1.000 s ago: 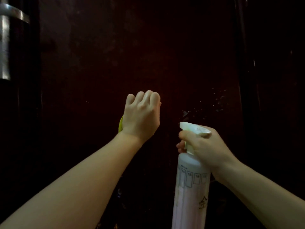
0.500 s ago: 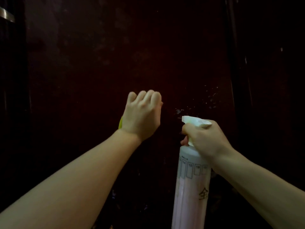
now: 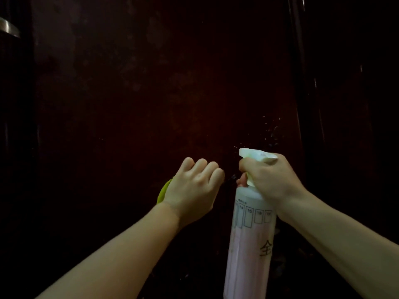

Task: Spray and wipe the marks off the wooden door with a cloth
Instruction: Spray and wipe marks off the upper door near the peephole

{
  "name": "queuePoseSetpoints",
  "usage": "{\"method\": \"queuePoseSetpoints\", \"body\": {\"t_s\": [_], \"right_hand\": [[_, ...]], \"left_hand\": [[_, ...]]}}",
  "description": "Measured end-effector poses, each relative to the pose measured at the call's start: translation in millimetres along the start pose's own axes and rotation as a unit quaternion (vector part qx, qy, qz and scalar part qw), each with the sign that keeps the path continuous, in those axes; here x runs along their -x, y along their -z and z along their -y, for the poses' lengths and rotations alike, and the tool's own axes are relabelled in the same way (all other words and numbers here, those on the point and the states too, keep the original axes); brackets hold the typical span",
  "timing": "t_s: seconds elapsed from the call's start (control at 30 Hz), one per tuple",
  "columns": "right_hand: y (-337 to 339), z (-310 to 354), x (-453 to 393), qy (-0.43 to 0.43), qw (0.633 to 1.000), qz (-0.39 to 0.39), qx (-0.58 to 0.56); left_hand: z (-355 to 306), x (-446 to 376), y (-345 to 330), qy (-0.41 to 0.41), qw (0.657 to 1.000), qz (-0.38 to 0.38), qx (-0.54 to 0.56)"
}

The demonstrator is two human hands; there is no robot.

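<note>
Right hand grips the spray bottle upright before the dark wooden door, droplets beyond its nozzle; left hand clenches a yellow-green cloth beside it.

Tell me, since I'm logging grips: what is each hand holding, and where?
The right hand grips the spray bottle at its neck and trigger. The left hand is curled round a green cloth, mostly hidden.
</note>
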State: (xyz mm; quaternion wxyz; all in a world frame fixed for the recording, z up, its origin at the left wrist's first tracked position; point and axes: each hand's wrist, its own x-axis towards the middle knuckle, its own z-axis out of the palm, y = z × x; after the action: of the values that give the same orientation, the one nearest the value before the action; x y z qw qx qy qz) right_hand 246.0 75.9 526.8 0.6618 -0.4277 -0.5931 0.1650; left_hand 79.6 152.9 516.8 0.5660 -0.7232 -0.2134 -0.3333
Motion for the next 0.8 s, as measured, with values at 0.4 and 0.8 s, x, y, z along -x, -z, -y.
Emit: {"method": "queuePoseSetpoints", "body": {"t_s": [0.4, 0.8], "right_hand": [[-1.2, -3.8, 5.9, -0.007, 1.000, 0.016, 0.023], [10.6, -5.8, 6.7, -0.006, 1.000, 0.005, -0.019]], "left_hand": [[10.5, -39.3, 2.0, 0.136, 0.988, -0.069, 0.006], [-17.0, -2.5, -8.3, 0.015, 1.000, -0.019, 0.019]]}}
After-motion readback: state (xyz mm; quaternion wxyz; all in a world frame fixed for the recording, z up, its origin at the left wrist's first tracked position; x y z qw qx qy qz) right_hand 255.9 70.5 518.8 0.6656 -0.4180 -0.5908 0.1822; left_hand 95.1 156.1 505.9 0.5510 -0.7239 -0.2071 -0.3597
